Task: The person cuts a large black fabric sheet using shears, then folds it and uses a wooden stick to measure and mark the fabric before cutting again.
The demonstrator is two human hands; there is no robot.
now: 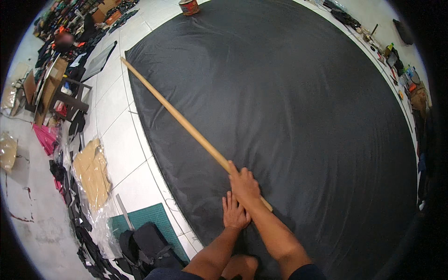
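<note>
A long, pale wooden stick (pixel 186 124) lies slantwise over a wide sheet of black fabric (pixel 298 107) spread on the floor. Its far end reaches the fabric's left edge, and the near end pokes out beside my right wrist. My right hand (pixel 245 187) is closed over the stick near that close end. Just below and left of it, my left hand (pixel 235 213) rests flat on the fabric with fingers stretched out, next to the stick. My forearms cross close together. Faint creases run through the fabric.
A round tin (pixel 189 7) stands on the far edge. At left lie a green cutting mat (pixel 161 212), a metal ruler (pixel 124 211), a black bag (pixel 151 245) and beige cloth in plastic (pixel 92 175). Beyond are a dark stool (pixel 70 100) and clothing piles; clutter (pixel 413 88) lines the right wall.
</note>
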